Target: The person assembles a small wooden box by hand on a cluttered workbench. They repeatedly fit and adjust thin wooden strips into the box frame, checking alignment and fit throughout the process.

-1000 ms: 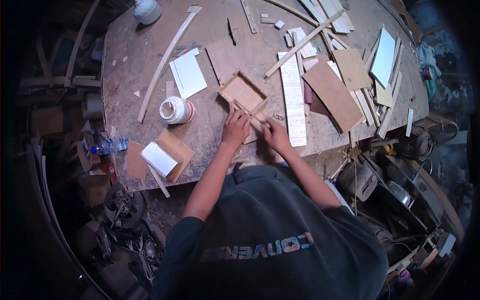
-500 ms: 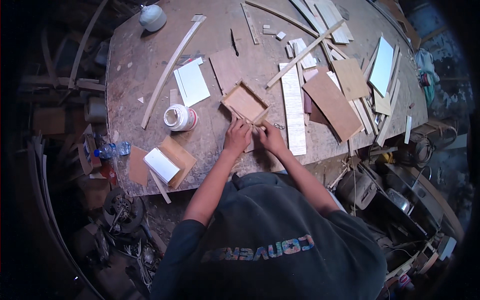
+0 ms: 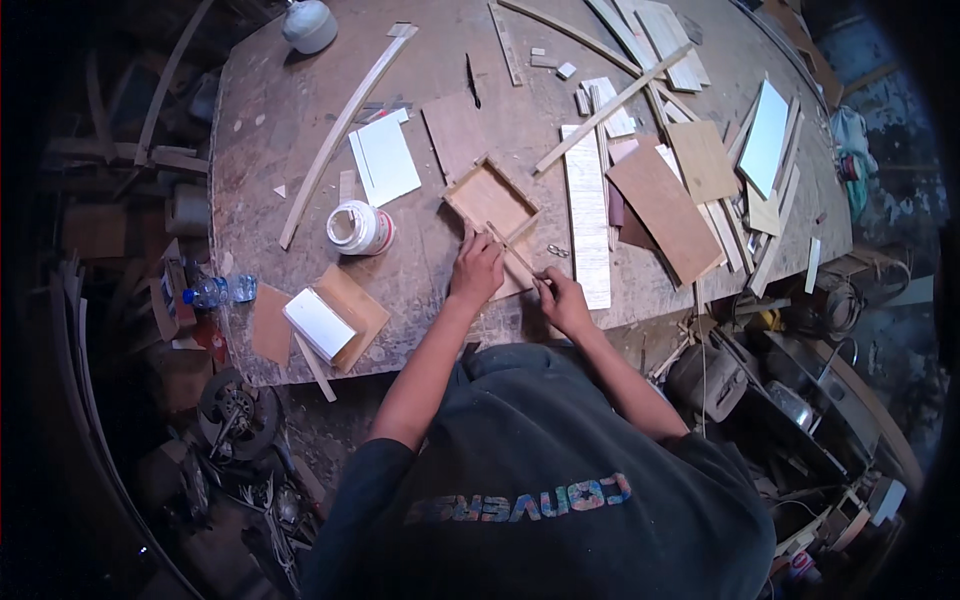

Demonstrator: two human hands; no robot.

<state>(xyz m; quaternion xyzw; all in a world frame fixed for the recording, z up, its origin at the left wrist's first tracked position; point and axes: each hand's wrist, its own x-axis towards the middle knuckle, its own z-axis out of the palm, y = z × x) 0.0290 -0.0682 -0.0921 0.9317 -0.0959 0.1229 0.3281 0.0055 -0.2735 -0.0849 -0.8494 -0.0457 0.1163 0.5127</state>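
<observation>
Box (image 3: 492, 198) — one; hands (image 3: 478, 268) — two

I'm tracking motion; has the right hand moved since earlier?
Yes: the right hand shifted rightward and lower in view, relative to the striped white board.

Your left hand (image 3: 478, 268) covers part of the near side of the shallow wooden box (image 3: 492, 196), and you can't make out its fingertips against the wood. Your right hand (image 3: 566, 303) hides the lower end of the thin wooden strip (image 3: 518, 268); how your fingers grip it is too small to tell. Beside that hand, the metal loops (image 3: 558, 251) are perhaps links of a chain, but too tiny for you to be sure. The upper edge cuts off the far side of your workbench (image 3: 262, 165), the lower edge crops your dark shirt (image 3: 590, 430), and shadow swallows much of the wheel (image 3: 240, 415).
</observation>
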